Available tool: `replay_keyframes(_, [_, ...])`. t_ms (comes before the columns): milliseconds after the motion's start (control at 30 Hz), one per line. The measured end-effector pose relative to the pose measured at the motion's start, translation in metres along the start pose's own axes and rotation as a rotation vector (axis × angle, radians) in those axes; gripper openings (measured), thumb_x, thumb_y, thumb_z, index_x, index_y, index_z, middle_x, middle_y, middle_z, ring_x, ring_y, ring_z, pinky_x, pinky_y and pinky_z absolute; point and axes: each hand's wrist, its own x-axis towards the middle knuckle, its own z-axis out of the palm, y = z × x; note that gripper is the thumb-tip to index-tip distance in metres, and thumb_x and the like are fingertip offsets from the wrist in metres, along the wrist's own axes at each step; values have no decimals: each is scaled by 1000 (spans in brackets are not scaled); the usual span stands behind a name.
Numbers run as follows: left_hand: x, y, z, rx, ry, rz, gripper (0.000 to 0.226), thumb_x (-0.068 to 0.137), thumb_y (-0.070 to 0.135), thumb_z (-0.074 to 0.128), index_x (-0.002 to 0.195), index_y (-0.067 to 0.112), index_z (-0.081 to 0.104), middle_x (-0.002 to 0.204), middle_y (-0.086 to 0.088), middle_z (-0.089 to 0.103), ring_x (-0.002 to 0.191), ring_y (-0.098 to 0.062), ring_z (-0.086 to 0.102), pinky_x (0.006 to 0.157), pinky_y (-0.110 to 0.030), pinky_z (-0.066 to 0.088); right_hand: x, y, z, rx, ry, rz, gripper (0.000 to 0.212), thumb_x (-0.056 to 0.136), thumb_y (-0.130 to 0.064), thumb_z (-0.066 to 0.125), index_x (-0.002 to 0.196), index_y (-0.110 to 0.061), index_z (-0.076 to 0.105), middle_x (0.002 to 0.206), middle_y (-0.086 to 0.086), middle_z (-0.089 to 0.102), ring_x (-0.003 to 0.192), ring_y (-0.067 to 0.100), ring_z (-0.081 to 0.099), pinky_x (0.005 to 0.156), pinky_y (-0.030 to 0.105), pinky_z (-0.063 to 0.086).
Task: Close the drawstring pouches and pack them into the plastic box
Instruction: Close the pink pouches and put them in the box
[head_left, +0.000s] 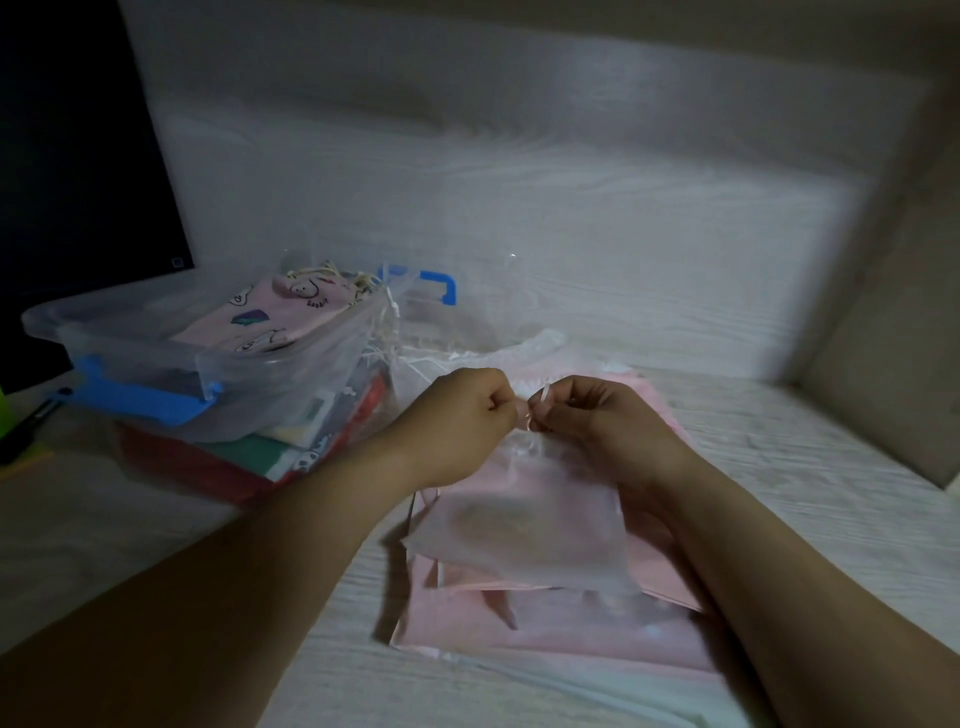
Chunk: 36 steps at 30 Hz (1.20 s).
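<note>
Dim pale tabletop (805, 467) | left hand (470, 415), right hand (597, 421) together, both pinching white cord (541, 399) of sheer white pouch (519, 535) | step: closing; next, likely: pull tight, pack into clear blue-clipped plastic box (270, 371), ten o'clock

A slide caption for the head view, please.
Left hand and right hand pinch the drawstring of a sheer pouch beside the plastic box.
</note>
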Motion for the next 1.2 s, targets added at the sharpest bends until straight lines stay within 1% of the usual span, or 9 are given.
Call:
replay_keyframes(100, [1,2,-1,-246,-66,-98,31,97,26,65,67,21,66,62,5,58,55,-12,44,54,-25,35,3,1,0,-33,13,-15,17,93,1,68,80,-10,70,87,13,72,84,26,60,75,36,46])
replay_keyframes(167, [1,2,0,-309,-79,-107,31,97,22,67,66,20,70,60,9,62,49,-4,45,50,-19,36,4,0,0,-62,23,-40,16,93,2,68,81,-9,70,86,11,73,79,23,64,69,29,51])
replay_keyframes(267, [-1,0,1,-304,-55,-44,29,91,13,72,64,24,74,65,13,67,60,4,56,61,-10,45,4,0,-1,-86,20,-58,10,92,4,68,86,-4,71,82,6,75,70,15,66,64,23,53])
replay_keyframes(400, [-1,-4,5,-321,-39,18,7,87,12,77,80,13,74,75,2,70,69,-7,59,70,-24,49,6,0,-2,-94,15,-52,14,92,5,67,85,-6,71,81,7,73,70,16,64,64,23,51])
replay_keyframes(533, [-1,-7,6,-349,-55,37,11,90,16,78,93,9,70,75,-3,67,66,-8,55,65,-21,48,3,-3,-4,-98,-13,-40,12,95,-2,68,85,-8,71,82,15,66,73,23,55,61,28,44])
replay_keyframes(667, [1,-14,9,-319,-60,55,13,91,21,79,91,11,71,86,-17,73,72,-13,59,73,-33,50,1,-4,-3,-119,-39,-43,15,96,-6,68,83,-11,71,80,13,66,68,20,55,59,27,44])
replay_keyframes(767, [2,-14,8,-302,-66,73,13,93,19,76,86,11,69,72,-7,67,64,-12,55,66,-30,47,0,-4,-2,-104,-18,-38,13,96,-7,68,83,-11,71,77,9,68,62,15,56,55,24,43])
replay_keyframes(933, [0,-13,6,-279,-95,93,7,97,12,71,90,10,72,76,4,68,69,-8,59,69,-25,50,-3,-3,-3,-72,-1,-32,7,95,-5,68,89,-6,70,79,5,70,62,12,59,53,20,44])
replay_keyframes(1200, [-2,-14,9,-353,-84,58,19,94,17,76,93,2,65,69,-7,54,64,-18,46,59,-27,40,0,-1,-3,-124,-15,-62,10,95,-3,68,86,-7,72,83,11,70,72,20,60,62,25,48])
